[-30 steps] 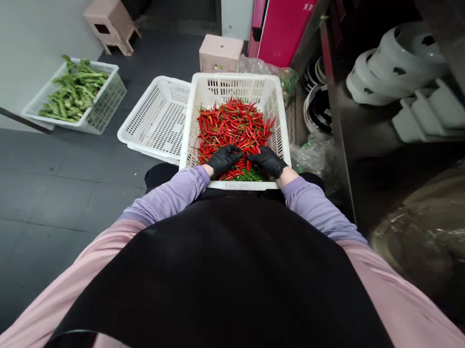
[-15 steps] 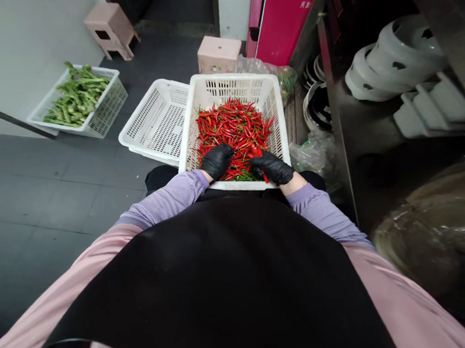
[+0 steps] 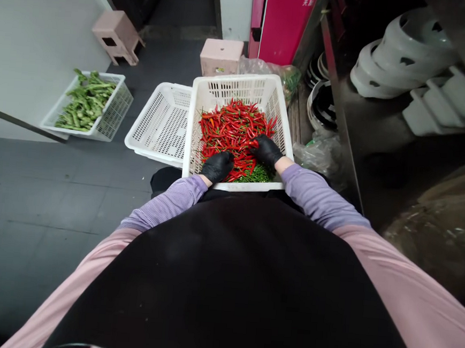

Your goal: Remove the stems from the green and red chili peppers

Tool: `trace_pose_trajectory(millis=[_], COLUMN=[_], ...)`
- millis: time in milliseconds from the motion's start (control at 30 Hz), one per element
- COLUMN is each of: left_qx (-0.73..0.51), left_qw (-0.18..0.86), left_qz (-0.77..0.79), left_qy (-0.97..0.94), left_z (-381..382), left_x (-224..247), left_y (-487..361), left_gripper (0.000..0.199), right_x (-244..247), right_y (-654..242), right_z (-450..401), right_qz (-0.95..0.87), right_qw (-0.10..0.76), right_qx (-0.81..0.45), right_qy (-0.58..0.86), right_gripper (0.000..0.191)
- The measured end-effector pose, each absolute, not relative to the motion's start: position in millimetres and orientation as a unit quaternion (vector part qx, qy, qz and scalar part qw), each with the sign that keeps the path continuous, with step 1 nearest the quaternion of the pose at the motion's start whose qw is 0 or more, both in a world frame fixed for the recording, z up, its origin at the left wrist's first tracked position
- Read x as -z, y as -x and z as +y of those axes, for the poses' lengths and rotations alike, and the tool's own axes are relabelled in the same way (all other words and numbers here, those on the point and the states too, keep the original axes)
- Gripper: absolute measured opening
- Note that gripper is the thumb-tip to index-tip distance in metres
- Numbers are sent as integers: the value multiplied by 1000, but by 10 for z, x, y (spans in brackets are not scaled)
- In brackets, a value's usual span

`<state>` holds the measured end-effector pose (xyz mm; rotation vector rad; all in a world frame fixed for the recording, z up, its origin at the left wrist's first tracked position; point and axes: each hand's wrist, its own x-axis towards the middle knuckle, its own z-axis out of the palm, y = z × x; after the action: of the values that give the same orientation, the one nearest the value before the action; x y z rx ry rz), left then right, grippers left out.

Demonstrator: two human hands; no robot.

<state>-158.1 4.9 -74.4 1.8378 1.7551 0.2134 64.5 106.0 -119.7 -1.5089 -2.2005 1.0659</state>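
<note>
A white slatted basket [image 3: 246, 79] sits at my lap, holding a heap of red chilies [image 3: 236, 128]. Green stems [image 3: 257, 174] lie at the basket's near edge. My left hand [image 3: 217, 166], in a black glove, is closed at the near left of the heap; what its fingers hold is hidden. Farther up and to the right, my right hand [image 3: 267, 151], also black-gloved, has its fingers closed on red chilies at the heap's right side.
Left of the basket stands a second white basket [image 3: 162, 117]. Farther left, another basket [image 3: 119, 103] holds green stalks [image 3: 87, 101]. Pink stools [image 3: 221, 52] stand behind. A metal shelf [image 3: 349, 151] with white stacked containers [image 3: 406, 59] runs along the right.
My right hand has moved away from me, from the near edge up onto the heap, uncovering more green stems. My left hand has stayed nearly in place. The view has shifted slightly.
</note>
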Motion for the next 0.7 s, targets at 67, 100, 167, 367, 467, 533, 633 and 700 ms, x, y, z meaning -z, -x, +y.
trace_pose_trajectory(millis=[67,100,167,367,467,533,633,700], left_qx=[-119,-139,-173,-248,-259,-291,-277,-221], left_qw=[292,294,314,553,673,688,619,526], left_qz=[667,660,626,543,496,504,584,650], left_qy=[-675,-677,-692,-582,-483,-435,-446,-501], left_z=[83,104,139,100,58,66,115,133], left_x=[749,751,750,710,673,665,706,756], left_y=[1550,1527,1467,1343,1365,1397,1461,1507], left_gripper=[31,30,30,57,57,51,37,20], right_x=[1226,1219,1161,866,820,827,879,946], right_y=[-714,-743,-782,-842,-919,-974,-968,-864], right_z=[1031,990,855,350,339,475,798,995], right_qz=[-711,-686,-645,-562,-576,-590,-629,-654], right_qw=[179,195,207,209,194,205,207,166], right_qx=[-460,-510,-600,-727,-711,-672,-535,-425], right_qy=[501,482,426,335,355,398,525,604], right_gripper=[28,34,46,44,40,34,24,22])
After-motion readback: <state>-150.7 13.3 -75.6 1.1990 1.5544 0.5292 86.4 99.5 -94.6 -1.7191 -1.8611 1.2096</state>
